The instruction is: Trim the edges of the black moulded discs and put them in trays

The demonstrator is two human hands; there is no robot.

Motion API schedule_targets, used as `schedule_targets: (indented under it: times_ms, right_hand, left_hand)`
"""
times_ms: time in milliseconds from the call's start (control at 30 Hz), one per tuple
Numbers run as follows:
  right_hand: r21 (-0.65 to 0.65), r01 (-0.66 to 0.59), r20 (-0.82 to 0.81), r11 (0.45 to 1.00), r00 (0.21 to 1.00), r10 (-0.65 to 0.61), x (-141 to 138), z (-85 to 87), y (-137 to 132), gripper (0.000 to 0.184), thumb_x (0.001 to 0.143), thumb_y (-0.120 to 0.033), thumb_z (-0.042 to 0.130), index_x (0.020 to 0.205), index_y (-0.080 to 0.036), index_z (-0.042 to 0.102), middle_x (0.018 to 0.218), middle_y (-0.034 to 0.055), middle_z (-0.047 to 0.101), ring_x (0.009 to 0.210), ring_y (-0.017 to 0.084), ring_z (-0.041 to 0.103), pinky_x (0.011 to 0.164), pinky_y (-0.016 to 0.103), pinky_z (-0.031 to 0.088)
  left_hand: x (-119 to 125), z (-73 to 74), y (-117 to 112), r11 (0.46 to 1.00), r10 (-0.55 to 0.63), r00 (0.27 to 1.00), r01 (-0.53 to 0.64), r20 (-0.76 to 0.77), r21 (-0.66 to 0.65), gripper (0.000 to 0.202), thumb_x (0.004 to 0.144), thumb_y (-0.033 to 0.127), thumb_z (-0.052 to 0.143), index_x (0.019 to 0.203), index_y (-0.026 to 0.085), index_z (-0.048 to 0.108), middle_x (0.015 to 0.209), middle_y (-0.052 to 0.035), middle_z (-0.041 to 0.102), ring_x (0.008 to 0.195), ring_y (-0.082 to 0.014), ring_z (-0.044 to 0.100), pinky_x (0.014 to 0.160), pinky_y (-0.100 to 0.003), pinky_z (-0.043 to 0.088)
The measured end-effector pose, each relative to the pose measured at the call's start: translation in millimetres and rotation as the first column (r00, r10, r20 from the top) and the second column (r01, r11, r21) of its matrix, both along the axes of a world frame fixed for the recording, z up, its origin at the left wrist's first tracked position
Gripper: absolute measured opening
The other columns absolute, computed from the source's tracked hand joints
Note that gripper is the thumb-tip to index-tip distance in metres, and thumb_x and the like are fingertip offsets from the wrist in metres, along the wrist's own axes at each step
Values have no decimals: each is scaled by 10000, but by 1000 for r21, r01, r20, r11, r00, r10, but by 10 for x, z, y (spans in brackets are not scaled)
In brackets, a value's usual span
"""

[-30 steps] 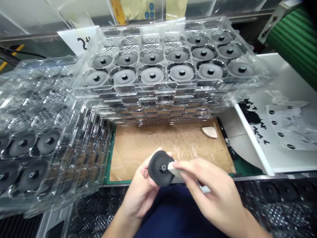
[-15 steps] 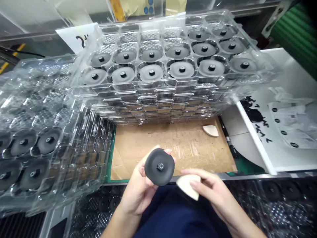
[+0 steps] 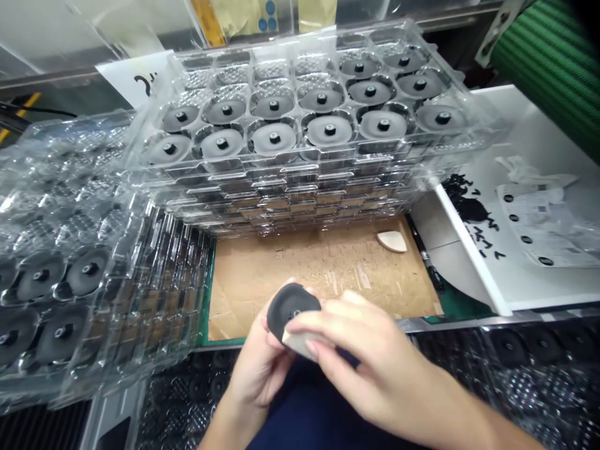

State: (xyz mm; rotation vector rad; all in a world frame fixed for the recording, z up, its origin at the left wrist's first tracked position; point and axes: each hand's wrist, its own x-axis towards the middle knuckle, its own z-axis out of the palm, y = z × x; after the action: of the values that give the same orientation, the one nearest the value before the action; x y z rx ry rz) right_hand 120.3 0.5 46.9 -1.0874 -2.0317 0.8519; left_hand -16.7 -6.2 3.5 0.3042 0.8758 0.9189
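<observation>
My left hand (image 3: 262, 359) is closed round a black round disc (image 3: 287, 305) with a small raised hub in its middle, tilted toward me. With my right hand (image 3: 360, 350) I pinch a cream-coloured, wedge-shaped pad (image 3: 302, 344), its tip at the lower face of the disc. My right fingers hide part of the hub and of the pad. A second cream pad (image 3: 392, 241) lies on the brown cardboard (image 3: 248, 275) behind my hands.
Stacked clear plastic trays (image 3: 281, 164) with black discs stand behind the cardboard. More stacked trays (image 3: 117, 300) are at the left. On the right, a white bin (image 3: 539, 287) holds black scraps (image 3: 471, 209) and plastic bags (image 3: 553, 219). A green ribbed hose (image 3: 553, 62) hangs upper right.
My right hand has moved left and up, bringing the pad against the disc. My left hand keeps the disc in nearly the same place. The view has shifted slightly.
</observation>
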Motion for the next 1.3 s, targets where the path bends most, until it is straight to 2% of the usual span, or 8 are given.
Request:
schedule_targets:
  times_ms: [133,267,433,533,700,900,1067,1300]
  right_hand:
    - [233,144,16,962,988,-152,6,7,55,251,899,-117,411,1046,-79,611,770,72,661,671,176,547,636,331,374]
    - [113,-86,-12,990,996,88,204,6,-19,223,866,-68,447,1027,-127,590,765,20,638,663,133,527,635,291,366]
    - [167,47,206,985,975,-81,377,50,50,245,884,-74,424,993,-154,629,703,15,597,603,145,441,604,317,306]
    - [250,-22,87,968,996,0,360,4,231,290,904,-93,405,950,-213,665,755,11,629,649,150,480,630,317,354]
    - [-104,260,10,960,965,-260,429,-590,334,217,920,-188,479,1049,-240,646,935,19,683,870,155,606,744,287,500]
    - [-41,399,253,916,891,-377,519,-1449,-104,265,891,-247,491,1090,-214,662,1120,131,595,1025,281,551,856,494,469]
    - [35,446,328,894,840,-431,413,-1576,-314,335,867,-320,548,1190,-247,602,1143,117,577,1020,289,526,860,490,465]
    - [55,513,342,857,796,-499,433,-1695,0,289,902,-255,448,1069,-194,677,964,122,573,904,261,526,805,456,462]
  left_hand:
    - [70,69,41,996,-88,995,90,44,-30,400,656,331,773,1024,204,682,1010,-59,712,1029,-232,631,922,-316,492]
    - [6,94,76,995,-94,994,96,51,-29,434,569,222,832,983,226,703,967,-20,723,894,-155,662,819,-194,511]
    - [-2,64,80,991,-112,982,121,153,-54,502,541,219,846,1016,216,684,884,-4,715,768,-137,665,707,-196,545]
    - [8,73,69,993,-103,977,112,189,-37,517,589,180,817,1079,214,657,958,-3,716,870,-169,674,779,-223,534]
    - [-108,49,28,996,-83,947,86,310,3,495,655,188,781,1125,240,636,1206,-65,659,992,-244,670,795,-276,549]
    - [-147,-28,55,996,-43,928,67,371,-54,552,587,375,814,1097,229,658,1162,-59,686,1014,-260,664,791,-262,561]
    - [-100,-93,98,993,-17,934,58,358,-103,501,618,408,777,1076,239,665,1131,-39,699,1047,-243,650,844,-258,536]
    - [-69,-273,34,977,128,909,-47,396,-208,497,745,451,664,1189,235,605,1148,-53,699,1085,-218,632,955,-280,481]
